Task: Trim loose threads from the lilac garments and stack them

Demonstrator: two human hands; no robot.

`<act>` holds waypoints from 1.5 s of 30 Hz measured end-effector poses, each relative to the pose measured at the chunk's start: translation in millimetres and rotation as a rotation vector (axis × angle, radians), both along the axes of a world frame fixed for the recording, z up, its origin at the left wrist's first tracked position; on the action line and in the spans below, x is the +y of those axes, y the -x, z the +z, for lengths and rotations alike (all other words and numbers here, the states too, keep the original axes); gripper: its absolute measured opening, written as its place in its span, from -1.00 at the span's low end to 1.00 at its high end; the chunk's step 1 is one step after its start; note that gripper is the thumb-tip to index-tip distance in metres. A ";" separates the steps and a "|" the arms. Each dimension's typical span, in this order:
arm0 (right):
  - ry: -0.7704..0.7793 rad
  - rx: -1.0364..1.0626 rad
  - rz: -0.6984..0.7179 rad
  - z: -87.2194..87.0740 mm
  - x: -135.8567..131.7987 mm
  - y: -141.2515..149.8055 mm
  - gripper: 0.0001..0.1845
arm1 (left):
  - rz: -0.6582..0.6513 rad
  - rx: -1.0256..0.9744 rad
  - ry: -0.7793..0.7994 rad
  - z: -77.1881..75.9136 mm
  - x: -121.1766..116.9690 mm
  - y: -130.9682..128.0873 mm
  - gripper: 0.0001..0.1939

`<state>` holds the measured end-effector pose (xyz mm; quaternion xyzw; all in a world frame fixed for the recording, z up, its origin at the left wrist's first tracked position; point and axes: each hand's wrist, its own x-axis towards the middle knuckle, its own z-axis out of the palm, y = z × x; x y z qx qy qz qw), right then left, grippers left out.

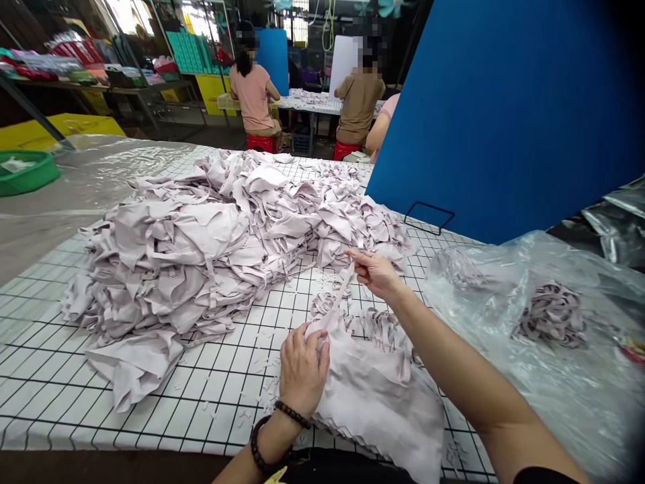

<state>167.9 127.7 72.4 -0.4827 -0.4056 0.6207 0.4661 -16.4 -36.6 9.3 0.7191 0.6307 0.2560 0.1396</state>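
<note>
A grid-patterned table [50, 396] bears a large fabric heap [176, 235] left and far, a pale cloth [383, 417] near, clear plastic [504, 376] right.

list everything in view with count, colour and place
cloth piece: one, pale grey, front centre
cloth heap: one, pale grey, centre-left
looped strips: several bundles, greyish, centre and right
grid cover: one, white and black, tabletop
clear plastic: count unclear, transparent, right
wire frame: one, black, centre-right
large board: one, blue, upper right
basket: one, green, far left
co-workers: three, pink and brown tops, background
stools: two, red, background
background clutter: uncounted, mixed colours, top
bead bracelets: two, dark, lower centre
left hand: one, bare, on the cloth piece
right hand: one, bare, centre, pinching a narrow strip
</note>
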 end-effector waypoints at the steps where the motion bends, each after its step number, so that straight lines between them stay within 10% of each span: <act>1: -0.070 -0.101 -0.008 2.2 -3.7 1.6 -0.68 | 0.010 -0.021 -0.002 0.3 -0.2 0.0 -0.75; 7: -0.781 -0.909 0.255 5.9 -50.5 13.7 -0.75 | 0.041 -0.488 0.033 25.4 8.3 7.5 -0.69; 12: -1.154 -1.255 0.433 -1.8 -71.6 10.0 -0.65 | -0.190 -1.296 0.652 43.6 27.6 9.7 -0.46; 15: -1.232 -1.270 0.357 -5.6 -72.2 6.3 -0.66 | -0.203 -1.403 0.775 38.8 31.4 6.2 -0.52; 19: -1.046 -1.184 0.405 5.0 -76.9 3.6 -0.65 | -0.197 -1.376 0.809 31.7 28.2 4.1 -0.54; 25: -0.417 -0.680 0.889 38.5 -86.3 5.2 -0.58 | -0.336 -1.218 0.863 33.4 24.6 2.9 -0.52; 30: -0.077 -0.497 0.922 27.5 -84.4 6.6 -0.58 | -0.333 -1.058 0.914 29.2 21.4 1.7 -0.50; 38: 0.039 -0.409 0.697 -1.9 -89.6 -6.3 -0.66 | -0.315 -0.369 0.237 36.6 10.3 11.1 -0.74; 45: -0.047 -0.618 0.569 -7.3 -115.7 1.3 -0.74 | -0.338 -0.024 0.162 25.3 12.0 8.3 -0.72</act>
